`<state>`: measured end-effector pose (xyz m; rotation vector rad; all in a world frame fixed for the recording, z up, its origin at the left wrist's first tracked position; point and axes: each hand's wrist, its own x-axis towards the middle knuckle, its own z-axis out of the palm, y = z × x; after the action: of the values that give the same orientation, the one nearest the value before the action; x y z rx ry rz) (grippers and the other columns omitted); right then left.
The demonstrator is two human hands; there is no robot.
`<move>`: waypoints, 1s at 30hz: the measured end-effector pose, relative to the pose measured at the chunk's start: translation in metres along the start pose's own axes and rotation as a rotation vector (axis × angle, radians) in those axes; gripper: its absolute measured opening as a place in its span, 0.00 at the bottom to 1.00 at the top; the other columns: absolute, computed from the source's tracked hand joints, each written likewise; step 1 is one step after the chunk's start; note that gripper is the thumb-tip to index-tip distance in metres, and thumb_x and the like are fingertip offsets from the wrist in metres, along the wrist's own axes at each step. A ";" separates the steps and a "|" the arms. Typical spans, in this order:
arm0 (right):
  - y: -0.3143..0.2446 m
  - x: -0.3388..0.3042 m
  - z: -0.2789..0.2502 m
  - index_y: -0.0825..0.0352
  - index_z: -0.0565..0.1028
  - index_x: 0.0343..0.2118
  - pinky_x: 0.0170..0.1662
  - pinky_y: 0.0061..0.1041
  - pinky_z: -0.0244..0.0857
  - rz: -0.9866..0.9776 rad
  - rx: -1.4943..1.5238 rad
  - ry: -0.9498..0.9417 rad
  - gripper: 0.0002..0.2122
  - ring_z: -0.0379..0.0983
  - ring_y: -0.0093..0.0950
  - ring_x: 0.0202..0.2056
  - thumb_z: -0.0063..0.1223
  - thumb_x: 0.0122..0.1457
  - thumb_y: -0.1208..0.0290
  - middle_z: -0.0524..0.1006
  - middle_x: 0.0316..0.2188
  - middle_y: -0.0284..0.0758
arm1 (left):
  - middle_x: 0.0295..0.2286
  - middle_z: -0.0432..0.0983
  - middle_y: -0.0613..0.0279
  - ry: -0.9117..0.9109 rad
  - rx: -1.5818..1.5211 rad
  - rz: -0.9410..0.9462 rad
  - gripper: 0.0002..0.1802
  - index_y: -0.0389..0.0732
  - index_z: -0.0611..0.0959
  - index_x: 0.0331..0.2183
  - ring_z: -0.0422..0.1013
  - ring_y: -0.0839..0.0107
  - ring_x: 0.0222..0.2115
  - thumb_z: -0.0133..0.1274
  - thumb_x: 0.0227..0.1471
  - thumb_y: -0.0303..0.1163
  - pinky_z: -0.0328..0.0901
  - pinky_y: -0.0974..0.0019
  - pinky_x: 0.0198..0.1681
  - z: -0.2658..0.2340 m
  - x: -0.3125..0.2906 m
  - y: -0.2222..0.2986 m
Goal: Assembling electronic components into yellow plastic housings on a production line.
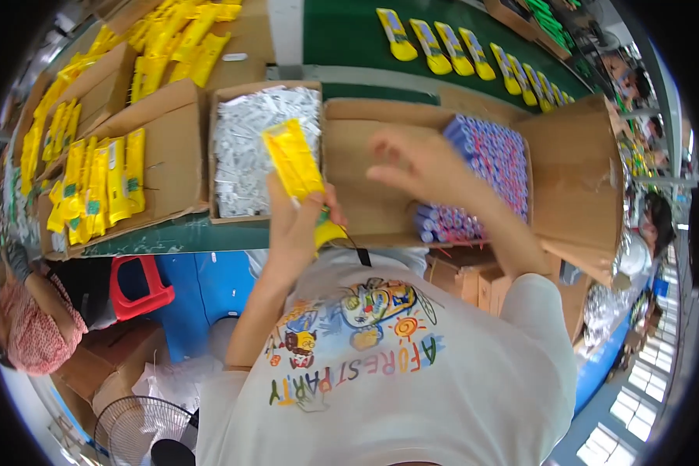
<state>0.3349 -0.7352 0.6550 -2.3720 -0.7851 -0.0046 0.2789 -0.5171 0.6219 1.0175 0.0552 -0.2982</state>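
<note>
My left hand (pixel 293 225) is closed around several yellow packets (pixel 293 159), which stand up from its fingers in front of a carton of small white pieces (pixel 248 147). Another bit of yellow packaging (pixel 330 233) shows below the same hand. Somewhat blurred, my right hand (pixel 408 163) hangs over an open cardboard box (pixel 357 124), its thumb and fingers apart and nothing visible between them. Just beside that wrist, purple-and-pink stick-like tubes (pixel 497 147) are stacked in the box's right part, ends up.
More yellow packets (pixel 116 179) fill cartons at the left. Beyond the boxes, a row of yellow packs (pixel 435 48) lies on a green belt (pixel 342 46). A person in a pink top (pixel 43 318) sits at the left near a red stool (pixel 140 287); a fan (pixel 144 431) stands lower left.
</note>
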 end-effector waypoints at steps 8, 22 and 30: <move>0.039 -0.039 -0.053 0.67 0.78 0.29 0.40 0.35 0.68 0.430 -0.126 -0.586 0.09 0.73 0.39 0.38 0.62 0.45 0.70 0.77 0.30 0.40 | 0.31 0.67 0.58 -0.148 0.022 -0.052 0.16 0.40 0.59 0.48 0.68 0.71 0.25 0.37 0.56 0.21 0.70 0.62 0.30 0.012 -0.009 0.002; 0.047 -0.038 -0.047 0.64 0.78 0.32 0.40 0.29 0.66 0.334 -0.049 -0.395 0.09 0.73 0.34 0.36 0.61 0.44 0.73 0.76 0.31 0.35 | 0.31 0.66 0.58 -0.180 0.061 -0.143 0.22 0.42 0.56 0.51 0.67 0.71 0.24 0.37 0.55 0.21 0.69 0.62 0.29 0.023 -0.015 -0.001; -0.034 -0.008 -0.021 0.66 0.76 0.40 0.48 0.33 0.68 -0.735 -0.215 0.039 0.16 0.74 0.33 0.45 0.58 0.46 0.73 0.77 0.41 0.36 | 0.30 0.67 0.60 -0.218 -0.057 -0.235 0.23 0.44 0.57 0.52 0.69 0.72 0.24 0.40 0.55 0.22 0.70 0.64 0.30 0.029 -0.007 -0.010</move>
<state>0.3141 -0.7305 0.6900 -2.1244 -1.6557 -0.4554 0.2669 -0.5445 0.6303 0.9177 -0.0142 -0.6173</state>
